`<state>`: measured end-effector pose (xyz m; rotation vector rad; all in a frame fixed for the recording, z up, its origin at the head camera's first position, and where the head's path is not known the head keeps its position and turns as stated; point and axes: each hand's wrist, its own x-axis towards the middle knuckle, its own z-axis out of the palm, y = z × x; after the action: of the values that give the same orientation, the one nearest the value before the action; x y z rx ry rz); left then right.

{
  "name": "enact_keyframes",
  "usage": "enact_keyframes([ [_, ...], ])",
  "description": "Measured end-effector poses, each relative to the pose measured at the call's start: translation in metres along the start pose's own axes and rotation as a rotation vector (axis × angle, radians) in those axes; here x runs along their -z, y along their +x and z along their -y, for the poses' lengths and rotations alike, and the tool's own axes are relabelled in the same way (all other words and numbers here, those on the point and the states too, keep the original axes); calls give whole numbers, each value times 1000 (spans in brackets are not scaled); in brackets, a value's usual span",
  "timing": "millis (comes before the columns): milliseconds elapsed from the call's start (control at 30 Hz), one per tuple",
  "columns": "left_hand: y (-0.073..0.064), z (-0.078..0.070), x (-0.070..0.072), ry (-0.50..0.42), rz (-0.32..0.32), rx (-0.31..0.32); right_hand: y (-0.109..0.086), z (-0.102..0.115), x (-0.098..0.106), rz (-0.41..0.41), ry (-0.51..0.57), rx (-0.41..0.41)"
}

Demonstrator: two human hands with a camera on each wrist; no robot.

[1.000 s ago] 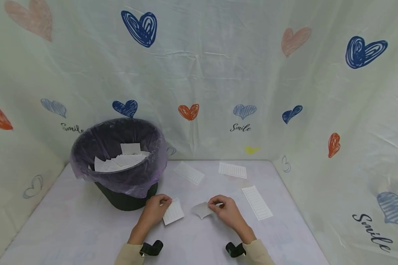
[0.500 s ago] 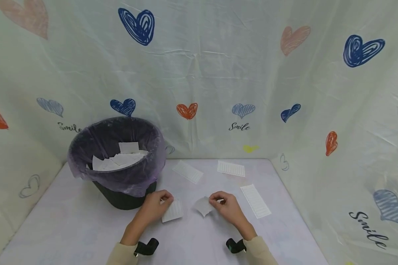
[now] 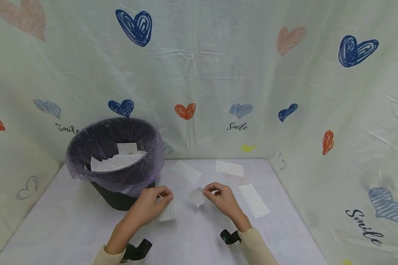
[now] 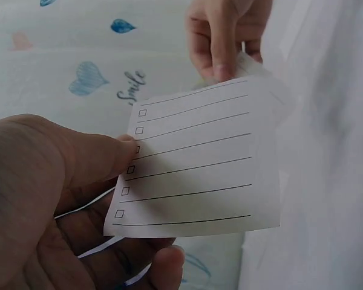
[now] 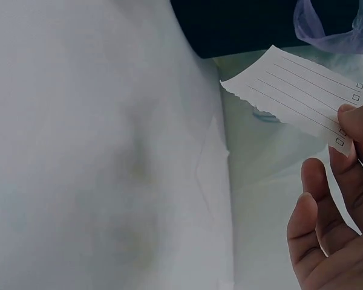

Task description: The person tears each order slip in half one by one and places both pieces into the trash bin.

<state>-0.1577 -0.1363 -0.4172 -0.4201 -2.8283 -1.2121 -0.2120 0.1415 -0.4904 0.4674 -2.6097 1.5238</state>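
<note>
Paper pieces [image 3: 171, 210] [image 3: 196, 197] in both hands [image 3: 150, 204] [image 3: 223, 199]

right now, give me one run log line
left hand: pinches lined slip | right hand: pinches ragged slip | bin: holds white paper | table: three sheets

Bin [image 3: 112, 198]: on counter [image 3: 199, 244], left; paper pieces [image 3: 117, 162] inside.
Backdrop [image 3: 199, 73]: behind bin.
Three sheets [image 3: 254, 200]: on counter, right of bin.
Left slip [image 3: 171, 210]: in left hand [image 3: 152, 203].
Right slip [image 3: 197, 197]: in right hand [image 3: 222, 200], right of left slip.
</note>
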Motion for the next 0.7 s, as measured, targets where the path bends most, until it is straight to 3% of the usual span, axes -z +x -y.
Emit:
enact_keyframes([
  [167,-7,-18,17,26,-14,-87,9,11,-3,-1,8,26],
  [400,-14,-37,41,72,-64,-152,21,27,-5,14,20,70],
  [700,-20,-53,74,156,-179,-263,36,53,-6,7,51,120],
])
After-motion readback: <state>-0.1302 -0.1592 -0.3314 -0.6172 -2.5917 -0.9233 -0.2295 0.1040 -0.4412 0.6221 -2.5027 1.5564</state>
